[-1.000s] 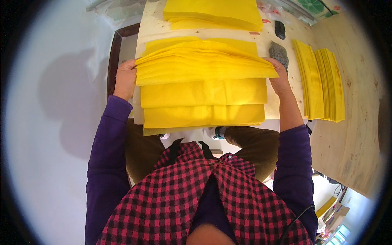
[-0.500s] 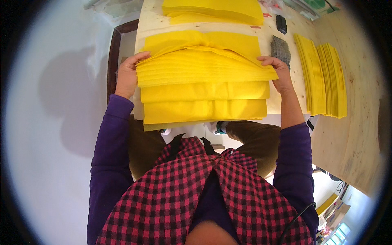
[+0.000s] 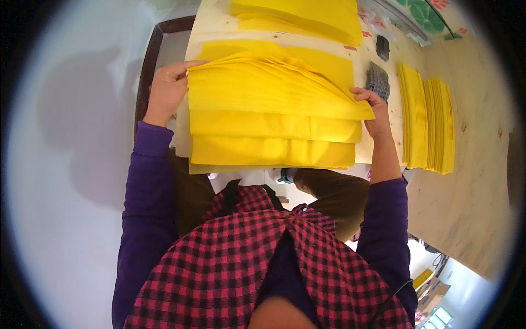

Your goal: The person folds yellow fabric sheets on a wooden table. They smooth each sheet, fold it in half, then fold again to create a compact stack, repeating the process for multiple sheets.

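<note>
A layered bundle of yellow fabric sheets lies across the table in front of me, bowed up along its far edge. My left hand pinches the bundle's far left corner between thumb and fingers. At the right end, my right hand is closed on the corner, its fingertips over the edge. Beneath, more yellow sheets step out toward me and hang over the near table edge. Another flat yellow sheet shows behind the bundle. How many layers each hand grips is hidden.
Farther back on the wooden table lies another yellow stack. To the right are a black object, a grey textured cloth and two upright-looking folded yellow piles. A wooden panel stands on the right; a white wall is left.
My left hand has raised the left side of the bundle, so the separate layer edges there are now covered by a smooth face. The right hand keeps its hold; the view has shifted slightly.
</note>
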The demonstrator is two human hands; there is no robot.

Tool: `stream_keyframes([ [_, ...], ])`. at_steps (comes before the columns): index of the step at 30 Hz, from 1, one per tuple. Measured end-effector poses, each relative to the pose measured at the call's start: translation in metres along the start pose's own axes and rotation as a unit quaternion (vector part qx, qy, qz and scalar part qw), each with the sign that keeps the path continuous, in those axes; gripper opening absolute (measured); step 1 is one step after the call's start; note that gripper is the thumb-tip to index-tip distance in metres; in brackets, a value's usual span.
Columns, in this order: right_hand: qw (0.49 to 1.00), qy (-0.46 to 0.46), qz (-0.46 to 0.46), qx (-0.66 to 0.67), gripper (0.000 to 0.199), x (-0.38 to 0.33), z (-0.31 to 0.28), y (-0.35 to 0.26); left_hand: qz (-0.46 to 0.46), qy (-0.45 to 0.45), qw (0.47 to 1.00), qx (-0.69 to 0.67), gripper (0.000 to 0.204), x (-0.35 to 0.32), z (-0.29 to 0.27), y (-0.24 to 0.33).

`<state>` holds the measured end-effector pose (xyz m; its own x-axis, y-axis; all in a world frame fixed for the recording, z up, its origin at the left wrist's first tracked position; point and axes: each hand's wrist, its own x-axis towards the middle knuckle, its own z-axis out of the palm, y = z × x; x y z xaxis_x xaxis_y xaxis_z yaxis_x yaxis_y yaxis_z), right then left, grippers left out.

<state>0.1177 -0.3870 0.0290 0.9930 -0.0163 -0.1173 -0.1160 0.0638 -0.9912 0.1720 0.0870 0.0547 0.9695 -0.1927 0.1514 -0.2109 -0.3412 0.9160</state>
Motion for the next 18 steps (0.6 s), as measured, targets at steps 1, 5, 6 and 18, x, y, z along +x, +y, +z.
stream_keyframes([
  [1, 1.000, 0.003, 0.006, 0.000, 0.011, -0.001, 0.000, 0.000, 0.000, 0.001, 1.000, 0.011, 0.023, 0.002, 0.000, 0.003],
  [5, 1.000, 0.007, 0.013, 0.002, 0.012, -0.001, 0.001, -0.002, -0.083, -0.011, 0.996, -0.030, 0.025, 0.004, 0.002, 0.016],
  [6, 1.000, 0.006, 0.015, 0.012, 0.012, -0.001, 0.001, -0.001, -0.089, -0.004, 0.995, -0.039, 0.024, 0.002, 0.003, 0.019],
  [18, 0.999, 0.006, 0.006, 0.034, 0.009, -0.002, -0.002, 0.003, -0.059, 0.027, 0.966, -0.252, 0.014, -0.018, 0.018, -0.006],
])
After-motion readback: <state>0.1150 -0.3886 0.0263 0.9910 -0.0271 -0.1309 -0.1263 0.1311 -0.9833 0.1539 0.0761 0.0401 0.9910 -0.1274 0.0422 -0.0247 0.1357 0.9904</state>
